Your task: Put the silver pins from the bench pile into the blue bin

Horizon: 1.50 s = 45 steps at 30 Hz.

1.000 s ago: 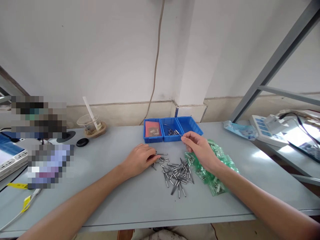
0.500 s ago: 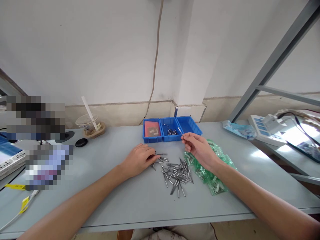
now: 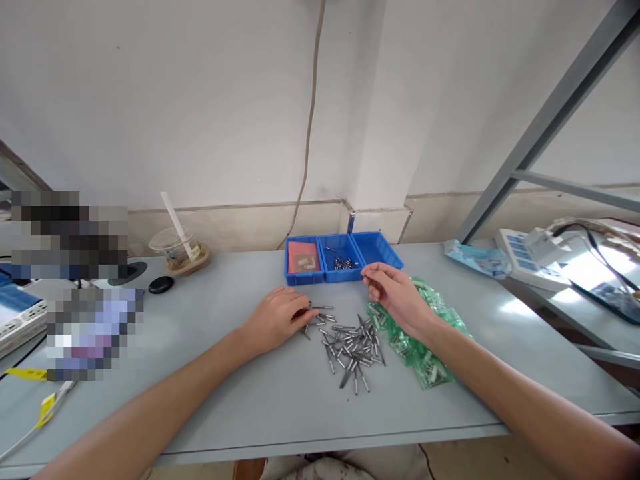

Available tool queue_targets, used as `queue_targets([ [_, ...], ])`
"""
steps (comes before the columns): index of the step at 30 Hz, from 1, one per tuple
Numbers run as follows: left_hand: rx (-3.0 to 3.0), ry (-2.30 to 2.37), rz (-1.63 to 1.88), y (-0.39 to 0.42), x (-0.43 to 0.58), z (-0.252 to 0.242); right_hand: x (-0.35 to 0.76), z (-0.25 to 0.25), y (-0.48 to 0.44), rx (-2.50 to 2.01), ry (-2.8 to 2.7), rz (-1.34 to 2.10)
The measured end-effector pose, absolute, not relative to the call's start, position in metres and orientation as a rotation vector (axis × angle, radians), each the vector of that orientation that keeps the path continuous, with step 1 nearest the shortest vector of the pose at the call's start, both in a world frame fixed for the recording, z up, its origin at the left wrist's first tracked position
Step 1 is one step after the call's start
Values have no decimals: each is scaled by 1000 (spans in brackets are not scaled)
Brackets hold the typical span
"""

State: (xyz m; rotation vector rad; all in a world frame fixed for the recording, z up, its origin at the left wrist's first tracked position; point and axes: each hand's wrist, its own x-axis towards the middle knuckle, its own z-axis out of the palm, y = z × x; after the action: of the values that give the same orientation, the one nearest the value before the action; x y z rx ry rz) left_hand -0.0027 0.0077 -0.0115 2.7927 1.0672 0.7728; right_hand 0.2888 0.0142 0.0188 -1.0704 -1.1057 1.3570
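Note:
A loose pile of small metal pins (image 3: 350, 347) lies on the grey table (image 3: 240, 400). My left hand (image 3: 277, 320) rests at the pile's left edge, fingers curled over a pin or two. My right hand (image 3: 395, 297) hovers above a heap of green plastic pieces (image 3: 430, 347), thumb and forefinger pinched just in front of the blue bins. No pin shows at its fingertips. The left blue bin (image 3: 303, 261) holds a red card, the middle bin (image 3: 341, 261) holds several pins, and the right bin (image 3: 379, 250) looks bare.
A plastic cup with a straw (image 3: 177, 250) and a small black object (image 3: 160, 285) stand at the back left. A power strip (image 3: 20, 320) lies at the far left. A blue packet (image 3: 473, 257), a white device (image 3: 525, 250) and a grey shelf frame (image 3: 550, 113) are on the right.
The thin pin that stuck out of my right fingertips over the middle bin no longer shows, and that hand has sunk slightly. My left hand has stayed put.

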Motion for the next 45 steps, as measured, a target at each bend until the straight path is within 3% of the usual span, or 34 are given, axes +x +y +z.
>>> queue_targets([
  [13, 2804, 1065, 778, 8, -3, -12, 288, 20, 12, -1181, -1327, 1178],
  [19, 2807, 1072, 769, 9, -2, -12, 282, 25, 2, -1237, -1901, 774],
  [26, 2800, 1067, 796, 7, -1, -9, 278, 25, -8, -974, -2512, 635],
  [45, 2709, 1170, 733, 7, -2, -13, 275, 28, -15, -1008, -2551, 664],
])
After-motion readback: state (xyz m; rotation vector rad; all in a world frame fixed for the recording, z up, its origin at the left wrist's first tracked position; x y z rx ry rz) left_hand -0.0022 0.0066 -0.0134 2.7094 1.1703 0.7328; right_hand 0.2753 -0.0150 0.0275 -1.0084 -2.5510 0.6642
